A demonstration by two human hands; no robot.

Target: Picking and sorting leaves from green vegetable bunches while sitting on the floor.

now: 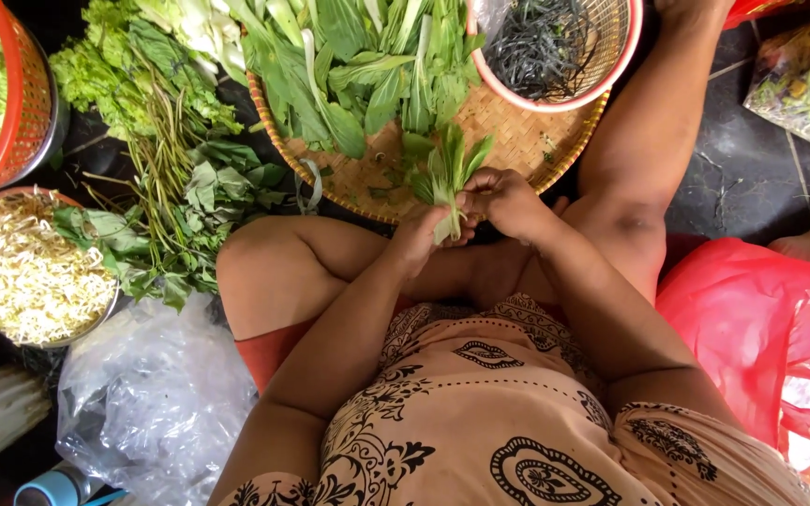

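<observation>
Both my hands meet over my knees on a small bunch of leafy greens (449, 173). My left hand (417, 239) grips its pale stem end from below. My right hand (503, 199) pinches the same bunch from the right, fingers closed on the stems. The leaves point up over a flat woven bamboo tray (517, 141) that carries a pile of similar green leaves (349, 66).
A pink-rimmed basket (602, 80) with dark strands sits on the tray's right. Loose herbs and stems (157, 178) lie left, beside a bowl of bean sprouts (21, 272) and an orange basket (25, 103). Clear plastic (152, 394) lies lower left, red plastic (761, 337) right.
</observation>
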